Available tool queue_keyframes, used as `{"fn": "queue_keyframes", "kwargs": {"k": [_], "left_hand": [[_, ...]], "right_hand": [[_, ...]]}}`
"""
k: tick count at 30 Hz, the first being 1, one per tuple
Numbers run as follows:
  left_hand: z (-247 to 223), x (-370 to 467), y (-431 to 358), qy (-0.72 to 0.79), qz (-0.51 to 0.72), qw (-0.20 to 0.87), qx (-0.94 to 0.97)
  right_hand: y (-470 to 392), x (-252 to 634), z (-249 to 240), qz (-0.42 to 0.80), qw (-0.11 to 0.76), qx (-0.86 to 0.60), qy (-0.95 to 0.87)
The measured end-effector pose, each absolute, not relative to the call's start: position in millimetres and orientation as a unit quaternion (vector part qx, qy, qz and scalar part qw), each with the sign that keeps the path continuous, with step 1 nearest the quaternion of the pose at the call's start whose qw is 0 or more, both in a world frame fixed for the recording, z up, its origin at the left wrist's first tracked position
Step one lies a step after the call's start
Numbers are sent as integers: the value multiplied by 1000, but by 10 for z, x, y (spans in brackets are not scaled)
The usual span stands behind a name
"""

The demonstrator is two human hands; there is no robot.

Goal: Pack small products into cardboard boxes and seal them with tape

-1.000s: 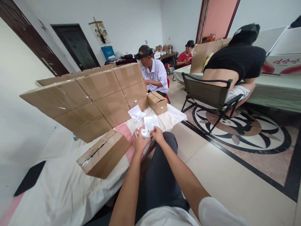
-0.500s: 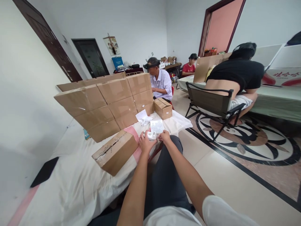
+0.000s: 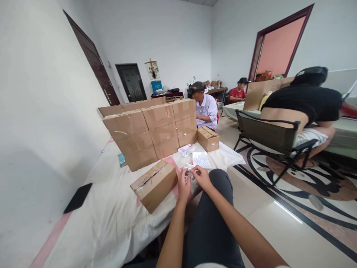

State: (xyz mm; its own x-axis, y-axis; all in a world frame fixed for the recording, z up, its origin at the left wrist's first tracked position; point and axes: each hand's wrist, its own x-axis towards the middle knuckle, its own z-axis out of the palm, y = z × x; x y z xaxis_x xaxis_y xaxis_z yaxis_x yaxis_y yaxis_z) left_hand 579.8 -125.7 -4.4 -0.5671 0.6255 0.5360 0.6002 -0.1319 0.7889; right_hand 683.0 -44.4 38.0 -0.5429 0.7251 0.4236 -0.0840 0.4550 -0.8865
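Between my two hands, near the table's edge, is a small white item point(image 3: 189, 167), partly hidden by my fingers. My left hand point(image 3: 184, 183) is closed around its left side. The fingers of my right hand point(image 3: 200, 176) pinch it from the right. Just beyond my hands lies a white sheet with rows of grey printed marks point(image 3: 201, 159). A crumpled white wrapper or paper point(image 3: 186, 150) rests to the left of that sheet.
A long cardboard box point(image 3: 154, 185) lies left of my hands, and a smaller box point(image 3: 208, 139) stands beyond the sheet. Stacked cartons point(image 3: 152, 130) form a wall behind. A black flat object point(image 3: 78, 198) is far left. Three other people sit around, one in a chair point(image 3: 267, 130).
The view has shifted, so the room appears further right. My right hand has come closer to my left hand, and both now cover more of the white item.
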Motion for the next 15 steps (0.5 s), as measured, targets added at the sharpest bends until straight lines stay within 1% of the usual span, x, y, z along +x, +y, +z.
{"fn": "queue_keyframes", "kwargs": {"k": [4, 8, 12, 15], "left_hand": [[19, 5768, -1518, 629, 623, 17, 465], [173, 5698, -1685, 620, 634, -15, 461], [331, 5712, -1790, 632, 633, -55, 445], [507, 5753, -1906, 647, 622, -82, 433]], "right_hand": [[-609, 6765, 431, 465, 374, -140, -790], [-710, 6733, 445, 451, 356, -97, -812], [-747, 6678, 449, 420, 357, -105, -828], [-716, 6662, 428, 436, 357, -150, -812]]}}
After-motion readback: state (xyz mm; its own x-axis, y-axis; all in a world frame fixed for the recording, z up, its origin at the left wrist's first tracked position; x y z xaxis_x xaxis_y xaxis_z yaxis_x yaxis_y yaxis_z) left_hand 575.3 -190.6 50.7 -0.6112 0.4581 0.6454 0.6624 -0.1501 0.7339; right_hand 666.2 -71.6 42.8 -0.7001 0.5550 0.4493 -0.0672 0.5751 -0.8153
